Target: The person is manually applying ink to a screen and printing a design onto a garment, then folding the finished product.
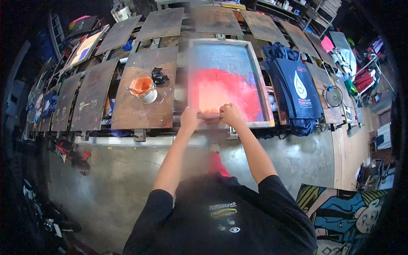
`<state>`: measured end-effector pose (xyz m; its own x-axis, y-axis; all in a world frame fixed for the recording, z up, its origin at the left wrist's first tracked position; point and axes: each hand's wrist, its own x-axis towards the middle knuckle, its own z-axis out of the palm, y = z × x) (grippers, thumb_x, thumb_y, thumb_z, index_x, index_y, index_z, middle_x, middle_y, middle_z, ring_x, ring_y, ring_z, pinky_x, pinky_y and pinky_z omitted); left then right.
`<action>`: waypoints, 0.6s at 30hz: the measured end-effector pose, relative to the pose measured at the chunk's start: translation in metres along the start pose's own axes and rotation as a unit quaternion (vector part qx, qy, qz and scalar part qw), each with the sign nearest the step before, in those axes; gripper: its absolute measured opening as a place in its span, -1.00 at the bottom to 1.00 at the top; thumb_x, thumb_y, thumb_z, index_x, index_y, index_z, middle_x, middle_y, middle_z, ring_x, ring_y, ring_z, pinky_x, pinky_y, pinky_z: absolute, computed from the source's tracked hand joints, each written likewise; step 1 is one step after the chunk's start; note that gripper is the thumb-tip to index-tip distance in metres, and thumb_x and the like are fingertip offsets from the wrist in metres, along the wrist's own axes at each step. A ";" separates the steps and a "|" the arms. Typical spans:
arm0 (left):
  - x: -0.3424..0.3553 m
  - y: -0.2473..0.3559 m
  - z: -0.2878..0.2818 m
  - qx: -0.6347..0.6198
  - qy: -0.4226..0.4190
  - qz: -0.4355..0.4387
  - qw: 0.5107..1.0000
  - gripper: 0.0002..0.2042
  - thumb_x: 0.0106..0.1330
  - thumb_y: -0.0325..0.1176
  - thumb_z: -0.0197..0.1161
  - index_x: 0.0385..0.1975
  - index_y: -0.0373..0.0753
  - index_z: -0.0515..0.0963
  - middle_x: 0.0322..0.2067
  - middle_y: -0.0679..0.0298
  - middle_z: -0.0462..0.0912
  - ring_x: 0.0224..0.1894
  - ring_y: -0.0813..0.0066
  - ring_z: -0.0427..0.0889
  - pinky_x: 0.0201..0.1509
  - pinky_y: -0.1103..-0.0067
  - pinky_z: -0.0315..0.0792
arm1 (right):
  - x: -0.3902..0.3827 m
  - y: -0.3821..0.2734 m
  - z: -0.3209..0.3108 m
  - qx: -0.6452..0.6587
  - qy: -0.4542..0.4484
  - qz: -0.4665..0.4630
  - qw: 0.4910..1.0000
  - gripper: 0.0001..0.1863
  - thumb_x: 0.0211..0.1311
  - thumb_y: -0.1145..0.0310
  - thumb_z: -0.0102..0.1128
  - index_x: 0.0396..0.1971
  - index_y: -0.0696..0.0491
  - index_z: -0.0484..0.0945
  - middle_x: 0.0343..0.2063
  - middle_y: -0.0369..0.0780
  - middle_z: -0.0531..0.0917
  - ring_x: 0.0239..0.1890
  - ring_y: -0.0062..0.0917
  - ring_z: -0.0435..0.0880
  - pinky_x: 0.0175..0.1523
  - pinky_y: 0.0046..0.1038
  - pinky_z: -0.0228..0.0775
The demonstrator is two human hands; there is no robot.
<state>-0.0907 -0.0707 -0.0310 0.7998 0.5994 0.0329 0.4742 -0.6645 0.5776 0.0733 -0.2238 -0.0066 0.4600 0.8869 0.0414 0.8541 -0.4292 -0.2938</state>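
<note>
A screen-printing frame [258, 59] lies flat on the table ahead of me, its mesh blue at the far end and smeared red, fading to pale orange, nearer me. Both my hands grip a squeegee [209, 115] at the frame's near end. My left hand [190, 118] closes round its left end, and my right hand [231, 114] closes round its right end. The squeegee's lower edge is hidden, so I cannot tell whether it touches the mesh. A blurred vertical band runs across the frame's left side.
Left of the frame, a tub of orange paint [146, 90] with a tool in it stands on a brown board [127, 114], beside a crumpled black piece [160, 76]. Navy printed tote bags [297, 85] lie to the right. Wooden boards [161, 23] line the table's far side.
</note>
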 end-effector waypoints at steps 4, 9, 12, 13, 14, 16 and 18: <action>-0.008 0.000 -0.005 0.008 -0.029 0.009 1.000 -0.68 -0.17 -0.28 0.55 -0.34 -0.10 0.72 -0.36 0.10 0.68 -0.18 0.08 0.58 -0.10 0.28 0.49 | -0.004 -0.003 -0.003 -0.012 -0.015 -0.002 1.000 -0.72 -0.24 0.24 0.50 -0.44 -0.01 0.70 -0.35 -0.16 0.70 -0.19 -0.23 0.67 -0.06 -0.20 0.53; -0.009 0.006 -0.014 0.004 -0.029 0.062 0.998 -0.70 -0.10 -0.25 0.52 -0.34 -0.17 0.68 -0.37 0.05 0.65 -0.19 0.03 0.58 -0.12 0.25 0.47 | 0.000 0.004 -0.005 0.016 -0.092 0.031 0.995 -0.62 -0.28 0.16 0.53 -0.37 -0.03 0.69 -0.33 -0.16 0.71 -0.18 -0.22 0.68 -0.05 -0.19 0.53; -0.002 0.010 -0.016 -0.006 -0.008 0.076 0.997 -0.70 -0.03 -0.25 0.48 -0.34 -0.24 0.61 -0.35 0.05 0.62 -0.22 0.02 0.57 -0.15 0.24 0.46 | 0.016 0.016 -0.005 -0.019 -0.114 -0.001 0.993 -0.61 -0.25 0.12 0.51 -0.36 -0.03 0.69 -0.33 -0.15 0.71 -0.20 -0.20 0.68 -0.06 -0.16 0.52; 0.002 0.005 -0.013 -0.013 -0.002 0.090 0.996 -0.69 -0.01 -0.25 0.47 -0.32 -0.24 0.58 -0.34 0.07 0.61 -0.20 0.02 0.56 -0.13 0.25 0.45 | 0.021 0.018 -0.005 -0.017 -0.115 0.000 0.993 -0.61 -0.25 0.12 0.51 -0.36 -0.03 0.69 -0.33 -0.15 0.71 -0.20 -0.20 0.68 -0.06 -0.16 0.52; 0.007 -0.001 -0.011 -0.020 0.004 0.104 0.994 -0.68 0.01 -0.24 0.46 -0.31 -0.25 0.55 -0.32 0.08 0.59 -0.19 0.03 0.55 -0.11 0.27 0.44 | 0.027 0.021 -0.005 -0.021 -0.122 -0.030 0.992 -0.59 -0.26 0.08 0.50 -0.36 -0.03 0.68 -0.33 -0.14 0.71 -0.21 -0.18 0.68 -0.07 -0.16 0.52; 0.021 -0.015 -0.005 -0.006 0.021 0.138 0.990 -0.67 0.01 -0.19 0.44 -0.28 -0.21 0.56 -0.31 0.15 0.61 -0.13 0.08 0.52 -0.09 0.26 0.40 | 0.042 0.032 0.000 -0.024 -0.129 -0.060 0.989 -0.56 -0.27 0.04 0.49 -0.35 -0.02 0.67 -0.34 -0.14 0.71 -0.21 -0.17 0.68 -0.07 -0.15 0.52; 0.036 -0.022 -0.003 0.007 0.035 0.171 0.985 -0.65 0.01 -0.14 0.43 -0.26 -0.17 0.57 -0.29 0.21 0.62 -0.08 0.13 0.49 -0.07 0.25 0.35 | 0.056 0.045 0.007 -0.030 -0.138 -0.105 0.984 -0.54 -0.27 0.05 0.42 -0.29 -0.05 0.67 -0.29 -0.17 0.71 -0.17 -0.20 0.69 -0.08 -0.16 0.54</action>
<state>-0.0731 -0.0330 -0.0402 0.8863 0.3692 0.2795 0.1874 -0.8380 0.5125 0.1358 -0.1917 -0.0242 0.1951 0.9662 -0.1686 0.9399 -0.2333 -0.2493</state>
